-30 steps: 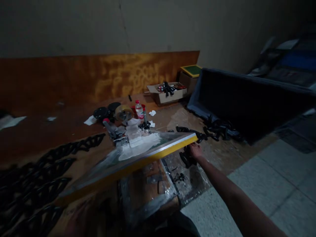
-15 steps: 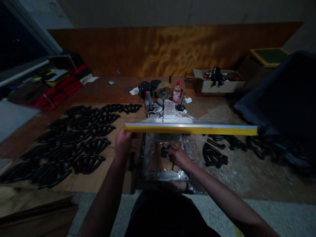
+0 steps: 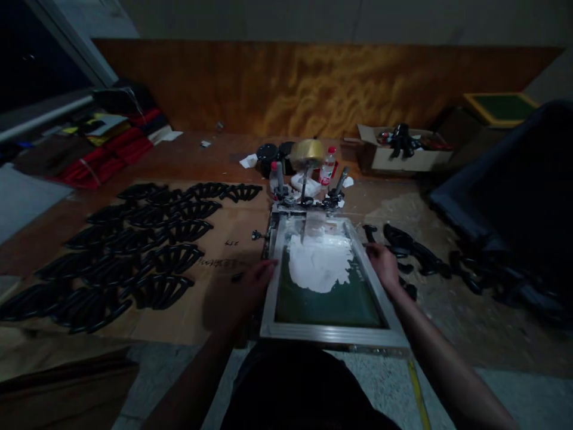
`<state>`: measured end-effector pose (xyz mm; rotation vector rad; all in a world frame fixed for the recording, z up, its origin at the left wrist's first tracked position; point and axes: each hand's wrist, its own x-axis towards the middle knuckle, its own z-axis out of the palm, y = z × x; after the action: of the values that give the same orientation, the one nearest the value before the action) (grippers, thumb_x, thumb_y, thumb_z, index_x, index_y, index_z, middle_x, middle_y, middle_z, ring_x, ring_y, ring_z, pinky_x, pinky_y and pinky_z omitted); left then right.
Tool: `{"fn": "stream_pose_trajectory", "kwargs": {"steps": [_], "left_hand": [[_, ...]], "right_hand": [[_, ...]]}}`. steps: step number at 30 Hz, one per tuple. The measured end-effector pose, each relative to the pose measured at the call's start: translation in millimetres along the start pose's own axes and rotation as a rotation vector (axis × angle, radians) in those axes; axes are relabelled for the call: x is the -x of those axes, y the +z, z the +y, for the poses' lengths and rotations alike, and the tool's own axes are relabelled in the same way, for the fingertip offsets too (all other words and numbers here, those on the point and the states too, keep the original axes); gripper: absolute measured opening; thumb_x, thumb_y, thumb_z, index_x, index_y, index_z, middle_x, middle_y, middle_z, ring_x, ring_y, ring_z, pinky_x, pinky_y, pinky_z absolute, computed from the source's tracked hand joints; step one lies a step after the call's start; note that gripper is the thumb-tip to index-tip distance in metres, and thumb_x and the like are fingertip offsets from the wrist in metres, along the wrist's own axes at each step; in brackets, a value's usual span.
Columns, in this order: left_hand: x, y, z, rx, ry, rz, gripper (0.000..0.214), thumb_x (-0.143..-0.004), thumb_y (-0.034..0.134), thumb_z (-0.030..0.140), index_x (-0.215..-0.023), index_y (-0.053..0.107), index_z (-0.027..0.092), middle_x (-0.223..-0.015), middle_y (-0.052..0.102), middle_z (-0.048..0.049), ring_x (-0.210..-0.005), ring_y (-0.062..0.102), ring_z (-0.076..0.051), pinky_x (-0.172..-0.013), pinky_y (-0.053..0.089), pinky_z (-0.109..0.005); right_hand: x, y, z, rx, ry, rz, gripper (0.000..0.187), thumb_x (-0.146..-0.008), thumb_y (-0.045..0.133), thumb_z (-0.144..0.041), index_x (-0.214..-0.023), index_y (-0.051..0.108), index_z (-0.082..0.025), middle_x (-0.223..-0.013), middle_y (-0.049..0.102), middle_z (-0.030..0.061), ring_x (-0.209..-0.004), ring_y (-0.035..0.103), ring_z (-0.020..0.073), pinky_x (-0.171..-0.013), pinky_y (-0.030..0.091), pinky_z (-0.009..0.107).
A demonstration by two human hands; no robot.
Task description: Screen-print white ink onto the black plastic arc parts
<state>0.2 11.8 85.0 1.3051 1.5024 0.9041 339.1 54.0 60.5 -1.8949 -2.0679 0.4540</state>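
A screen printing frame [image 3: 335,334] with a pale metal border lies lowered in front of me. White ink [image 3: 317,263] is spread over the upper part of its green mesh [image 3: 329,307]. My left hand [image 3: 257,283] is closed at the frame's left side, its fingertips on the border. On the opposite side, my right hand [image 3: 382,266] has its fingers curled against the right border; its fingertips are partly hidden. A flat, pale blade-like piece [image 3: 316,224] rests at the top of the ink. Whatever lies beneath the frame is hidden.
Black curved handle-like parts [image 3: 165,292] lie in rows on cardboard at left; more black parts [image 3: 416,251] are scattered at right. Behind the frame stand clamp posts [image 3: 342,179], a tape roll [image 3: 307,153], a bottle [image 3: 328,167] and black tubs [image 3: 267,156]. A carton [image 3: 405,158] sits back right.
The frame has swung down from its raised position, so its inked mesh now shows. My right hand has left the small black part underneath and moved to the frame's right side.
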Motion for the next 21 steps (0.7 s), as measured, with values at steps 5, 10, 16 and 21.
{"fn": "stream_pose_trajectory", "kwargs": {"steps": [5, 10, 16, 21], "left_hand": [[-2, 23.1, -57, -0.091, -0.126, -0.089, 0.069, -0.084, 0.057, 0.041, -0.145, 0.048, 0.011, -0.076, 0.067, -0.0031, -0.070, 0.063, -0.020, -0.068, 0.052, -0.033], [-13, 30.4, -78, -0.095, -0.081, -0.090, 0.058, -0.087, 0.055, 0.036, -0.141, 0.053, 0.014, -0.104, 0.074, -0.0109, -0.095, 0.068, -0.024, -0.084, 0.055, -0.037], [-15, 32.2, -90, -0.077, -0.068, -0.104, 0.055, -0.088, 0.055, 0.037, -0.137, 0.055, 0.012, -0.123, 0.070, -0.0151, -0.106, 0.067, -0.026, -0.096, 0.052, -0.041], [-12, 33.5, -85, -0.047, -0.097, -0.083, 0.055, -0.088, 0.055, 0.034, -0.136, 0.055, 0.010, -0.118, 0.071, -0.0160, -0.104, 0.068, -0.027, -0.093, 0.054, -0.041]], "right_hand": [[-36, -3, -44, 0.101, -0.150, 0.228, 0.059, -0.089, 0.065, -0.030, -0.143, 0.048, -0.013, -0.149, 0.043, 0.0205, -0.132, 0.044, 0.0338, -0.108, 0.042, 0.046], [-36, 23, -96, 0.257, -0.224, -0.173, 0.023, -0.088, 0.055, -0.013, -0.107, 0.068, -0.016, -0.103, 0.069, 0.0119, -0.096, 0.060, 0.0246, -0.084, 0.049, 0.033], [17, 26, -83, 0.217, -0.632, -0.361, 0.023, -0.085, 0.054, -0.010, -0.100, 0.069, -0.018, -0.101, 0.071, 0.0089, -0.096, 0.061, 0.0216, -0.083, 0.046, 0.030], [16, 23, -84, 0.147, -0.611, -0.330, 0.018, -0.078, 0.060, -0.009, -0.092, 0.069, -0.018, -0.091, 0.070, 0.0073, -0.091, 0.061, 0.0222, -0.077, 0.044, 0.030]]}}
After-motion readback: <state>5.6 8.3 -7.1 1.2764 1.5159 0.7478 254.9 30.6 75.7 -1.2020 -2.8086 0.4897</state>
